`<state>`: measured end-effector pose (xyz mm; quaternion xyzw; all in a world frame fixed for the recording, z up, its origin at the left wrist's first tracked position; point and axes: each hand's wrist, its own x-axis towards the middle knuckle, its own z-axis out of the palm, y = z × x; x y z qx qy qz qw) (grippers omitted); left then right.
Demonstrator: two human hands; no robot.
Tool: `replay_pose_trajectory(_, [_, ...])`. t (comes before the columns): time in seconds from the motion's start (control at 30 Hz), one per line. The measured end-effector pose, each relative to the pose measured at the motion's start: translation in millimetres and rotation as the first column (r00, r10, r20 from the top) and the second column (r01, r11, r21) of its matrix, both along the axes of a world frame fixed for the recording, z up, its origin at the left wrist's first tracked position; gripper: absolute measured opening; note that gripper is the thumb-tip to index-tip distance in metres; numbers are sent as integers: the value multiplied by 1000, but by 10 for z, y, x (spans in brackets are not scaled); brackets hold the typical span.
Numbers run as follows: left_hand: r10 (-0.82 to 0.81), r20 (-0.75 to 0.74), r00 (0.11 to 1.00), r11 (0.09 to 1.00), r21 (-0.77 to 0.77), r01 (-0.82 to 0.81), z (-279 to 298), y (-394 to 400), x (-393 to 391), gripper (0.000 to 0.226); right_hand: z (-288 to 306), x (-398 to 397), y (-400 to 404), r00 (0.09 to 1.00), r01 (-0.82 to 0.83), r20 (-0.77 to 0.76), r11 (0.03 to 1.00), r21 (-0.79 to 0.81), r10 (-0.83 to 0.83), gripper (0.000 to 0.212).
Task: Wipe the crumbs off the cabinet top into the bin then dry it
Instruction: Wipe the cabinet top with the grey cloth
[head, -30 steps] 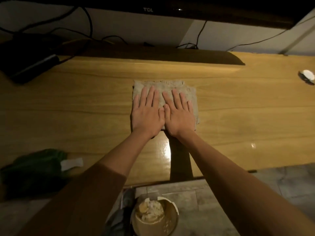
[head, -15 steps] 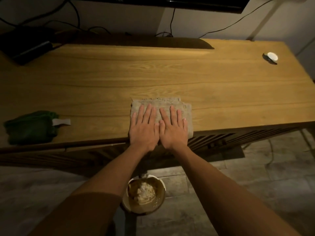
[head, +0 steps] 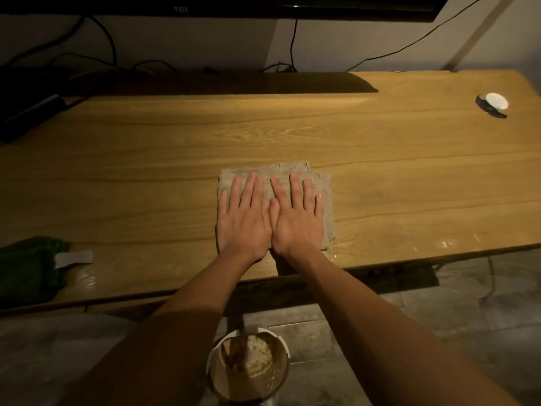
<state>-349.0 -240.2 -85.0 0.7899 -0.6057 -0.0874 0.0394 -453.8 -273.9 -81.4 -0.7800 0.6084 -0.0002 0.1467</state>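
Note:
A folded grey-beige cloth (head: 326, 197) lies flat on the wooden cabinet top (head: 292, 136), a short way in from its front edge. My left hand (head: 243, 218) and my right hand (head: 297, 218) press down on it side by side, fingers straight and spread, thumbs touching. On the floor below the front edge stands a round bin (head: 248, 367) with crumpled pale waste inside. A wet sheen shows on the wood near the front edge, right of the cloth.
A green cloth (head: 26, 268) with a white tag lies at the cabinet's front left. A small white object (head: 494, 102) sits at the far right. Dark boxes (head: 26, 104) and cables crowd the back left, under a screen (head: 263, 7) on the wall.
Both hands slid the cloth toward the front edge, then pushed it slightly back away from the edge. The view shifted with my head.

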Motion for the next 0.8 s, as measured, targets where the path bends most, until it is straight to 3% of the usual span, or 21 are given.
replay_pose_trajectory(0.33, [-13,13,1000,1000,14,13,39,-756,145,61,-26,112,-759,999,-22,24,999,-45,23,54])
replay_pose_trajectory(0.7, [-37,61,997,999,2,37,44,-2153,532,63,-27,452,-2228,993,-109,32,990,-87,112,55])
replay_pose_trajectory(0.8, [-32,149,988,999,10,31,90,-2523,637,69,10,566,-2617,990,-141,-2,982,-122,142,54])
